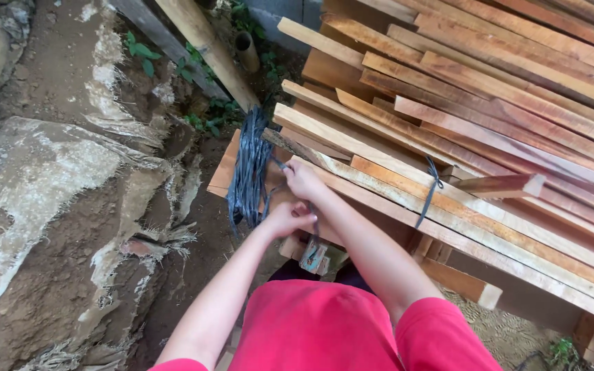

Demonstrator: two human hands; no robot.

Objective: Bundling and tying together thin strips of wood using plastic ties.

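Observation:
A hank of dark blue-grey string (249, 172) hangs over the near ends of a stack of long wooden planks (489, 117). My right hand (302, 181) pinches a strand that runs from the hank. My left hand (287, 218) sits just below it, closed around the same strand, and a small tool (313, 256) with a worn handle hangs down from that hand. Another short piece of the string (430, 192) is tied around one plank further right. My red shirt fills the bottom of the view.
Bare earth and torn white sacking (49, 178) lie to the left. A round pole (207, 48) and a grey board lean at the top, with small green plants (201, 117) beneath. Short offcut blocks (479, 292) stick out under the planks.

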